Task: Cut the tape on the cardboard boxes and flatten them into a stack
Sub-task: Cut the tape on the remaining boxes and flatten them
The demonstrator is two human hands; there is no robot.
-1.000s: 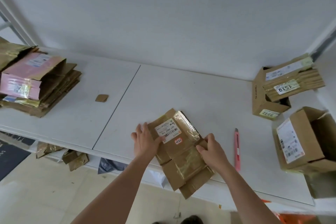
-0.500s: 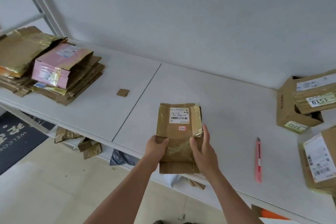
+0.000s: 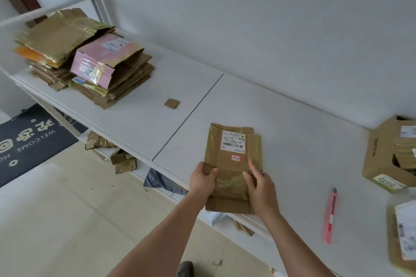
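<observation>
Both hands point(image 3: 203, 181) hold a flattened box point(image 3: 233, 164); taped box point(image 3: 389, 155) unflattened.

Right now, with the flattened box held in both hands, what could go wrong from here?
1. The stack at the far left looks uneven, with a pink box puffed open on top; another piece could slide off.
2. The flattened box, pinched by the left hand and right hand, overhangs the table edge and might drop if released.
3. The cutter lies near that edge; a sweep could knock it off.
</observation>
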